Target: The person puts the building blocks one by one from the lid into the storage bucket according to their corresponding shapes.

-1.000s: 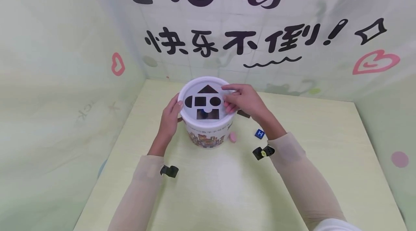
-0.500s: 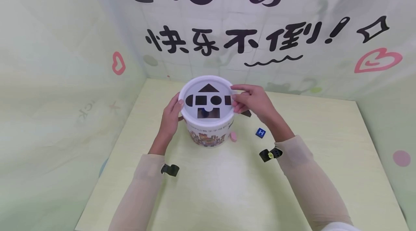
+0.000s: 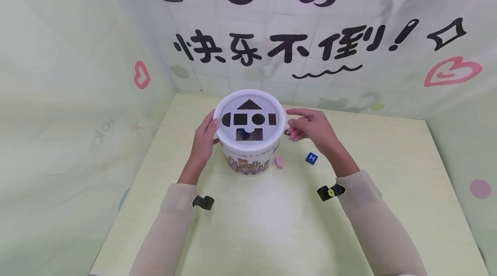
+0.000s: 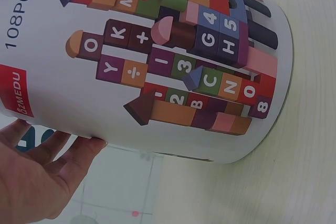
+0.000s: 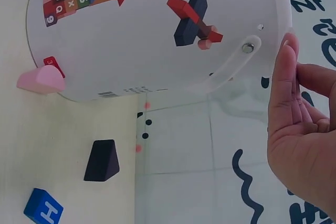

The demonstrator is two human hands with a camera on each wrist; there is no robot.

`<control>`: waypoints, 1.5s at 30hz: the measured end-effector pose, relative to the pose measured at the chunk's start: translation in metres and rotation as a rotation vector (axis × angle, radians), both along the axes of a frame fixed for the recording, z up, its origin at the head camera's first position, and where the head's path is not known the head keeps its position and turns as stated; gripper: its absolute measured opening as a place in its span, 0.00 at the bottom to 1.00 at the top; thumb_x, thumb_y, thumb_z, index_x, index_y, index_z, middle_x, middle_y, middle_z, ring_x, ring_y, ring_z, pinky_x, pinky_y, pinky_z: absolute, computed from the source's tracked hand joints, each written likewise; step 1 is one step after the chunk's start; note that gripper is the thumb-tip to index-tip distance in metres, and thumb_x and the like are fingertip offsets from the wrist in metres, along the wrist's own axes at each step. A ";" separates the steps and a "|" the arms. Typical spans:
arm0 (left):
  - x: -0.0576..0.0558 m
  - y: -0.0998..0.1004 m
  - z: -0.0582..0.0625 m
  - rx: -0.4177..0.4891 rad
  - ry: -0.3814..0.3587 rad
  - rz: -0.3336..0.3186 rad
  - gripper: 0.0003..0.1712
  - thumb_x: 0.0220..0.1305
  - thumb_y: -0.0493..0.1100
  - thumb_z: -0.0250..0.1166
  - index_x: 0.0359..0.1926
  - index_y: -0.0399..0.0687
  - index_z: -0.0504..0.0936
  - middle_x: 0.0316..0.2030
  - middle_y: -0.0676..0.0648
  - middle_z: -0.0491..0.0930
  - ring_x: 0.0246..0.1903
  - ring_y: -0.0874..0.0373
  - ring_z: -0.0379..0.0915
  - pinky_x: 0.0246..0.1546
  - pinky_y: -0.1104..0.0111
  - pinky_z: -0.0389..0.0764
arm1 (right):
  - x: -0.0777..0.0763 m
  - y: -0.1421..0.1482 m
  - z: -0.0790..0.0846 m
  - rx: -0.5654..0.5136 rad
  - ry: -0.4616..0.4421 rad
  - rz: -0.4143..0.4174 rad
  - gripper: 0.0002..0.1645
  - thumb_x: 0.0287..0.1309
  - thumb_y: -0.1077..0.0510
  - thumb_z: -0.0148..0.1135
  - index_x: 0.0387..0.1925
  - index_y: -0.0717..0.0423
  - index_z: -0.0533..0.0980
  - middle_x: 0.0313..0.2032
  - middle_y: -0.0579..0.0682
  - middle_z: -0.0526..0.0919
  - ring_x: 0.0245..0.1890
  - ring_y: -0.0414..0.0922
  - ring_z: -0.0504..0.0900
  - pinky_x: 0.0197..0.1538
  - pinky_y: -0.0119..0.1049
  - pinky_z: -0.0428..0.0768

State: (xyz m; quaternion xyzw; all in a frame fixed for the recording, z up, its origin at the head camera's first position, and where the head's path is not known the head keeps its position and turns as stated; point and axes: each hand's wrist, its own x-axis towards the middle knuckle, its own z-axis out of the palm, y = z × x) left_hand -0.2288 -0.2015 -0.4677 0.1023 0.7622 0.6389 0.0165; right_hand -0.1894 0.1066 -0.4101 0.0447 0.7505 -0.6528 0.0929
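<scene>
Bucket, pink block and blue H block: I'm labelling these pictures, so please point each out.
Bucket (image 4: 168,72): left wrist view, printed side wall.
Pink block (image 5: 42,81): right wrist view, visible side.
Blue H block (image 3: 311,158): head view, lettered face.

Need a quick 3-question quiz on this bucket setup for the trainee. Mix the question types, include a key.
1. How many holes show in the white lid?
A) four
B) six
C) eight

2. True or false: the pink block lies nearer the bucket than the blue block does.

3. Short answer: which hand grips the bucket, and where is its thumb?

Key:
1. B. Triangle, half circle, square, circle, rectangle and a notched rectangle.
2. True. The pink one is right by the bucket's base; the blue one, marked H, lies farther off.
3. The left hand; its thumb is on the rim.
</scene>
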 end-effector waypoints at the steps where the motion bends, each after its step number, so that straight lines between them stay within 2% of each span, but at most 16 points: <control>1: 0.000 0.000 0.000 0.000 0.001 0.000 0.29 0.73 0.60 0.48 0.71 0.62 0.65 0.62 0.43 0.73 0.54 0.47 0.75 0.48 0.51 0.83 | 0.001 0.001 -0.002 0.002 -0.007 -0.001 0.24 0.64 0.60 0.60 0.61 0.59 0.73 0.34 0.64 0.84 0.24 0.44 0.84 0.36 0.39 0.88; 12: 0.001 0.001 0.002 0.006 0.004 0.009 0.30 0.73 0.60 0.48 0.71 0.60 0.65 0.63 0.44 0.73 0.54 0.47 0.74 0.49 0.50 0.83 | 0.011 0.009 -0.036 -0.024 -0.061 0.010 0.25 0.64 0.60 0.60 0.62 0.61 0.73 0.27 0.52 0.84 0.23 0.44 0.83 0.35 0.38 0.88; 21: 0.001 0.001 0.001 -0.003 -0.002 0.011 0.30 0.72 0.60 0.48 0.71 0.61 0.65 0.62 0.45 0.73 0.53 0.48 0.75 0.48 0.51 0.84 | 0.015 0.010 -0.060 -0.008 -0.091 0.023 0.24 0.64 0.58 0.60 0.60 0.61 0.73 0.28 0.53 0.83 0.24 0.44 0.83 0.35 0.38 0.88; 29: 0.001 0.001 0.001 -0.004 0.000 0.007 0.30 0.72 0.61 0.48 0.71 0.61 0.65 0.62 0.45 0.73 0.54 0.48 0.75 0.49 0.50 0.83 | 0.018 0.006 -0.076 -0.014 -0.125 0.021 0.27 0.63 0.60 0.59 0.63 0.65 0.71 0.25 0.51 0.83 0.22 0.43 0.82 0.32 0.36 0.87; 38: 0.001 0.001 0.001 -0.016 -0.001 0.009 0.30 0.72 0.61 0.47 0.72 0.61 0.64 0.62 0.45 0.73 0.53 0.48 0.75 0.48 0.50 0.83 | 0.021 -0.001 -0.098 0.007 -0.179 0.016 0.25 0.63 0.61 0.59 0.61 0.64 0.72 0.25 0.51 0.82 0.22 0.42 0.81 0.32 0.35 0.87; 45: 0.002 0.001 0.001 -0.018 -0.003 0.010 0.30 0.72 0.61 0.47 0.72 0.62 0.64 0.63 0.46 0.72 0.55 0.48 0.74 0.49 0.49 0.82 | 0.024 -0.002 -0.106 0.008 -0.205 0.025 0.26 0.63 0.61 0.59 0.62 0.65 0.71 0.25 0.50 0.82 0.22 0.42 0.81 0.32 0.35 0.86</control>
